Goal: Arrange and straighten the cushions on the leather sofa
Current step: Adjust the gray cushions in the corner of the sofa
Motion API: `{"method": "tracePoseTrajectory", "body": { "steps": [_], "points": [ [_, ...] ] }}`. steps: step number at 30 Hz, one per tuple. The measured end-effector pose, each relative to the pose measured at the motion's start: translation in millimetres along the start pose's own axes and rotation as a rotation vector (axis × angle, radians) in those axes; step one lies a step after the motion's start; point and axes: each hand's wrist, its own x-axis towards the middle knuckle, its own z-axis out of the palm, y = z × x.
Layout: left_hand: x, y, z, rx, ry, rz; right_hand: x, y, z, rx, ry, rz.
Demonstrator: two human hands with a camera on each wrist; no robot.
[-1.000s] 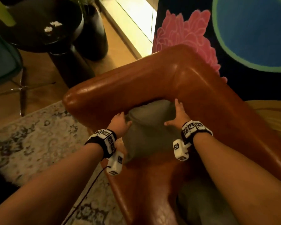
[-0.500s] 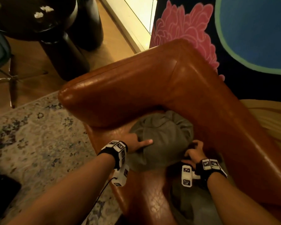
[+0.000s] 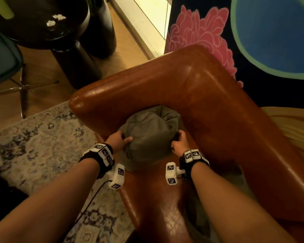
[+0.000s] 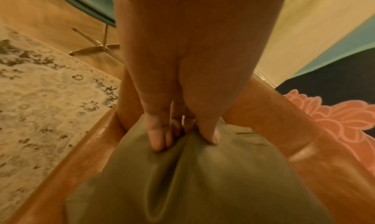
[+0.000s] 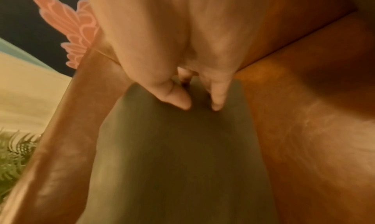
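Note:
An olive-grey cushion [image 3: 151, 137] sits bunched in the corner of the brown leather sofa [image 3: 209, 106], where armrest and backrest meet. My left hand [image 3: 119, 141] grips its left side. In the left wrist view the fingers [image 4: 160, 139] and thumb pinch a fold of the cushion [image 4: 202, 179]. My right hand [image 3: 180, 142] holds the right side. In the right wrist view its thumb and a finger [image 5: 218, 99] dig into the cushion [image 5: 172, 155]. The cushion's back is hidden against the leather.
A second grey cushion [image 3: 200, 223] lies low on the seat between my forearms. A dark round side table [image 3: 42, 23] and a chair with metal legs [image 3: 12, 71] stand left, beyond a patterned rug [image 3: 42, 146]. A painted wall panel [image 3: 209, 35] rises behind the sofa.
Both hands came down from the cushion's top edge to its sides. The left hand went from lying flat on it to gripping it. The cushion has become more bunched and rounded.

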Motion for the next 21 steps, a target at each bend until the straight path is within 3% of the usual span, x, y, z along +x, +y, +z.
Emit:
{"method": "tracePoseTrajectory", "body": {
  "steps": [2,4,7,9,11,13,15,18,21],
  "points": [
    [-3.2,5.8,-1.3,-0.086,-0.052,-0.050,11.9,15.4,-10.0,-0.121,-0.053,-0.008],
    [-8.6,22.7,1.5,-0.104,0.048,-0.074,4.3,22.1,-35.4,-0.198,-0.074,-0.023],
    [-25.9,62.5,11.1,-0.187,0.369,0.097,-21.9,29.6,-93.6,-0.281,0.028,-0.019],
    [-39.4,94.1,29.0,-0.213,0.465,0.284,-43.9,42.0,-139.6,-0.325,0.203,-0.005],
    [-53.4,128.9,64.1,-0.116,0.297,0.454,-73.4,63.5,-187.5,-0.372,0.368,0.026],
    [-64.8,153.4,111.0,0.028,-0.088,0.503,-108.8,90.5,-228.7,-0.454,0.513,0.102],
    [-72.7,161.3,165.0,0.291,-0.424,0.460,-142.3,125.0,-260.8,-0.534,0.639,0.250],
    [-88.1,151.5,236.9,0.584,-0.580,0.342,-189.4,185.5,-283.9,-0.349,0.720,0.574],
    [-108.7,130.2,287.8,0.565,-0.660,0.195,-228.8,241.3,-283.2,-0.037,0.681,0.853]
  ]
}}
